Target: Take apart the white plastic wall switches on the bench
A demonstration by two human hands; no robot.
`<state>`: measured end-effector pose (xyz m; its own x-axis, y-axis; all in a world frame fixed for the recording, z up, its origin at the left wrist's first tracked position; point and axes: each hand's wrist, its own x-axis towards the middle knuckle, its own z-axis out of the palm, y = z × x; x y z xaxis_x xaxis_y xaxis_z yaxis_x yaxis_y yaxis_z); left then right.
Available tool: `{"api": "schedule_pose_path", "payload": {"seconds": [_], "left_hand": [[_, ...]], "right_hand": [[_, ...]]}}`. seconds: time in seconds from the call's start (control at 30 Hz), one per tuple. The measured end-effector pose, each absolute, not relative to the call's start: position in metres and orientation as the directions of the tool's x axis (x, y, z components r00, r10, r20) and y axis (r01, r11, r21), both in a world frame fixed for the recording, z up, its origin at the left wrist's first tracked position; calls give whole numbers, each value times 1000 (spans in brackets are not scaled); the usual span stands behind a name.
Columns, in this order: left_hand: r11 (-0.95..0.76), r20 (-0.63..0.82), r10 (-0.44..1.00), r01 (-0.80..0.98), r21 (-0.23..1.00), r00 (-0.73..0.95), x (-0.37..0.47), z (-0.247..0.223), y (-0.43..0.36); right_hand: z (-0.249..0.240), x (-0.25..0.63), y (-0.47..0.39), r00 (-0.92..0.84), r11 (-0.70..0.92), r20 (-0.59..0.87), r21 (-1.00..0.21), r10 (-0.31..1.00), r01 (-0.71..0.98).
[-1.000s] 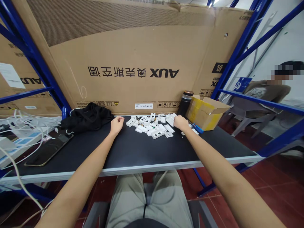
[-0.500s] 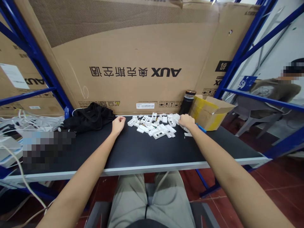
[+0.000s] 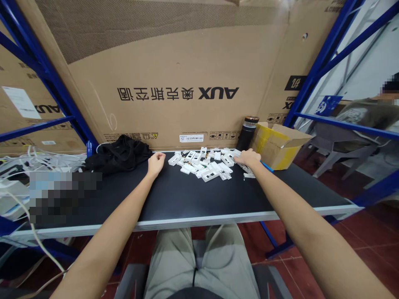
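Observation:
Several small white plastic housings [image 3: 210, 174] with dark slots lie in a loose heap at the back middle of the black table. My right hand [image 3: 248, 158] rests at the heap's right end, its thumb stretched out toward the white parts and the fingers apart. Some pieces beneath that hand are partly hidden. My left hand [image 3: 156, 163] lies on the table left of the heap, curled into a loose fist, with nothing visible in it and a small gap to the nearest housing.
Behind my right hand stand a black bottle [image 3: 246, 133] and an open cardboard box [image 3: 276, 145] with yellow tape. A blue pen [image 3: 267, 167] lies by the box. Black cloth [image 3: 121, 153] and tangled white cables [image 3: 40, 162] occupy the left. A large carton [image 3: 177, 62] forms the back.
My right hand has opened out from a more closed shape, its thumb now extended beside the white pieces. My left hand stays curled in place. The view has shifted slightly.

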<state>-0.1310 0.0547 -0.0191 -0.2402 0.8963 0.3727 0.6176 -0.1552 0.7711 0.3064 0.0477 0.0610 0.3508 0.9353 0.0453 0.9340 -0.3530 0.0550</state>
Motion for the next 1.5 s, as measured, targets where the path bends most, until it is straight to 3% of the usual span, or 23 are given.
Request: {"api": "schedule_pose_path", "payload": {"seconds": [0.37,0.7,1.3,1.5], "left_hand": [[-113,353,903,657,746,-245,-131,-15,52],[-129,342,926,723,679,-156,-122,-10,46],[-155,365,927,797,584,-88,-123,-8,43],[-169,367,928,806,567,-64,-125,-10,45]], "right_hand": [[62,297,-14,204,-213,243,13,948,977],[24,344,-107,124,-129,242,4,962,992],[13,303,-48,-44,61,252,-61,967,996],[18,311,-63,-119,146,291,-74,949,986]]}}
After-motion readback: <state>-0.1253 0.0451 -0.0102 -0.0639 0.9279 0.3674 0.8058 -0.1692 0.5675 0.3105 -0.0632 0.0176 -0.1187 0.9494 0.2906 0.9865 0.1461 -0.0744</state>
